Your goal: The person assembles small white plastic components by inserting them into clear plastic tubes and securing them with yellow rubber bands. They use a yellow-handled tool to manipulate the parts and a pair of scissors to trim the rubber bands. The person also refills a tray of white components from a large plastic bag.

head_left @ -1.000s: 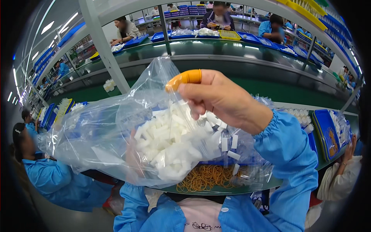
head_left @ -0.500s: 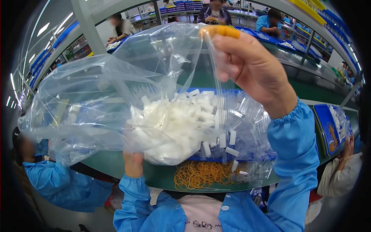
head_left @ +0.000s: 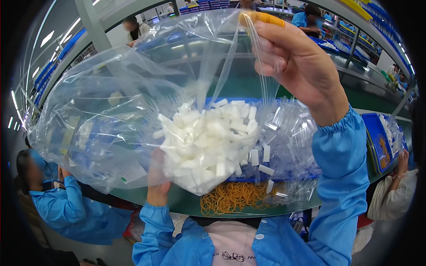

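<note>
A large clear plastic bag [head_left: 106, 88] spreads across the middle and left, with many small white blocks [head_left: 208, 146] heaped in its lower part. High on the right, my right hand [head_left: 306, 66] pinches the gathered edge of the bag; an orange finger cot covers its index finger. My left hand [head_left: 159, 188] holds the lower side of the bag, beside the heap. Its fingers show only dimly through the film. Several loose white blocks [head_left: 266, 170] lie to the right of the bag, on clear plastic pieces [head_left: 293, 133].
A pile of orange rubber bands [head_left: 235, 198] lies at the near edge of the green table [head_left: 306, 203]. A blue tray [head_left: 288, 176] shows under the plastic pieces. Co-workers sit left, right and across; another blue tray [head_left: 373, 124] stands far right.
My right hand has moved up and slightly right, pulling the bag's edge higher. The bag and its white blocks have shifted a little to the right. A little more of my left hand shows.
</note>
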The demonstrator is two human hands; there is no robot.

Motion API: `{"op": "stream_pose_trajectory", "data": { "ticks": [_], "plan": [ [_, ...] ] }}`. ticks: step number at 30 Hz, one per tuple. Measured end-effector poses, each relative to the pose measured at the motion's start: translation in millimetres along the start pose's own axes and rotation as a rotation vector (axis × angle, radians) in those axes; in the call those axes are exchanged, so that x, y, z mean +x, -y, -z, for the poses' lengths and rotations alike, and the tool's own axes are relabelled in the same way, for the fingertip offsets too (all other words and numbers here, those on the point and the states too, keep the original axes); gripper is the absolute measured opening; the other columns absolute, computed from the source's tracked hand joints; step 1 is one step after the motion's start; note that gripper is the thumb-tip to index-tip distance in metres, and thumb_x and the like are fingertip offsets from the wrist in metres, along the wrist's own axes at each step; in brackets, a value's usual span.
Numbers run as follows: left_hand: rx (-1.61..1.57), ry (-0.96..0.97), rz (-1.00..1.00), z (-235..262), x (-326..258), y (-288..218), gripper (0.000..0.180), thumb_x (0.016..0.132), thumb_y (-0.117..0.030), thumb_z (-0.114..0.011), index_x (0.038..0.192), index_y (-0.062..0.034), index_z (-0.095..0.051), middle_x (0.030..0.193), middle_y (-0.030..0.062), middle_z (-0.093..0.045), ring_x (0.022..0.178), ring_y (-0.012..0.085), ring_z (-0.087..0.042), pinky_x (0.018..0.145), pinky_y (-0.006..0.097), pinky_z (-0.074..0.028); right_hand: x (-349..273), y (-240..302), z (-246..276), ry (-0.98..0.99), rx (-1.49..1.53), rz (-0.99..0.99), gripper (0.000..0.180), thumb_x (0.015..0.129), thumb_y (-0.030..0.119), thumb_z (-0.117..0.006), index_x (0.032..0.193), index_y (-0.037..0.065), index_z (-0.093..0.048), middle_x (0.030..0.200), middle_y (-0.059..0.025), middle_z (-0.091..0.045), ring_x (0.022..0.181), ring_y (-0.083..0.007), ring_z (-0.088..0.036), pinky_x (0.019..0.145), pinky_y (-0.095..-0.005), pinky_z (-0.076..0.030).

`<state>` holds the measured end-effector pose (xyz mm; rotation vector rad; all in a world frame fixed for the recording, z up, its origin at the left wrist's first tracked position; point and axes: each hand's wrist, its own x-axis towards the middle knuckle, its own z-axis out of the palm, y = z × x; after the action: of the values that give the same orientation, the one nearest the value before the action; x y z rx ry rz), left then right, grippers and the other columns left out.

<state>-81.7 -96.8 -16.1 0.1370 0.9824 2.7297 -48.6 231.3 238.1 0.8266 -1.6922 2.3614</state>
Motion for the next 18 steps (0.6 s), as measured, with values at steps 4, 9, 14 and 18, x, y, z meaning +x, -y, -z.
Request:
{"op": "stream_pose_trajectory", "data": {
  "ticks": [4, 9, 14, 18],
  "plan": [
    [-0.167, -0.006, -0.035, -19.0, -4.7, -11.5, 0.041, 0.097, -0.019, -0.044, 0.135, -0.0033, -0.038, 0.135, 0.012, -0.043, 0.123, 0.0274, -0.043, 0.104, 0.042, -0.036, -1.8, 26.1, -5.2, 0.013, 0.135, -0.036, 0.026, 0.09, 0.014, -0.057, 0.112, 0.002, -0.053, 0.068, 0.0019, -0.052, 0.056, -0.006, -0.048, 0.056, -0.023, -0.043],
    [0.116, 0.065, -0.182, -63.8, -16.1, -20.7, 0.043, 0.097, -0.02, -0.043, 0.135, -0.002, -0.038, 0.134, 0.0114, -0.044, 0.123, 0.0243, -0.043, 0.104, 0.038, -0.035, 2.0, 30.0, 10.4, -0.082, 0.127, 0.025, 0.021, 0.09, 0.013, -0.056, 0.109, 0.003, -0.055, 0.067, 0.0022, -0.053, 0.052, -0.0058, -0.048, 0.054, -0.022, -0.043],
    [0.327, 0.085, -0.255, -78.4, -18.4, -24.9, 0.046, 0.097, -0.026, -0.045, 0.134, -0.0012, -0.038, 0.131, 0.012, -0.045, 0.121, 0.0229, -0.045, 0.102, 0.038, -0.036, -4.6, 21.3, 23.1, -0.18, -0.02, 0.107, 0.027, 0.09, 0.018, -0.058, 0.113, 0.003, -0.056, 0.066, 0.0057, -0.048, 0.051, -0.0021, -0.04, 0.051, -0.0191, -0.036],
    [0.596, 0.182, -0.349, -89.5, -16.3, -31.6, 0.048, 0.096, -0.027, -0.047, 0.134, 0.0001, -0.037, 0.131, 0.0133, -0.045, 0.123, 0.0236, -0.044, 0.103, 0.038, -0.036, -7.2, 7.8, 33.2, -0.18, -0.126, 0.066, 0.03, 0.09, 0.018, -0.058, 0.116, 0.003, -0.056, 0.068, 0.0068, -0.049, 0.052, -0.001, -0.038, 0.05, -0.0186, -0.035]
  ]
}}
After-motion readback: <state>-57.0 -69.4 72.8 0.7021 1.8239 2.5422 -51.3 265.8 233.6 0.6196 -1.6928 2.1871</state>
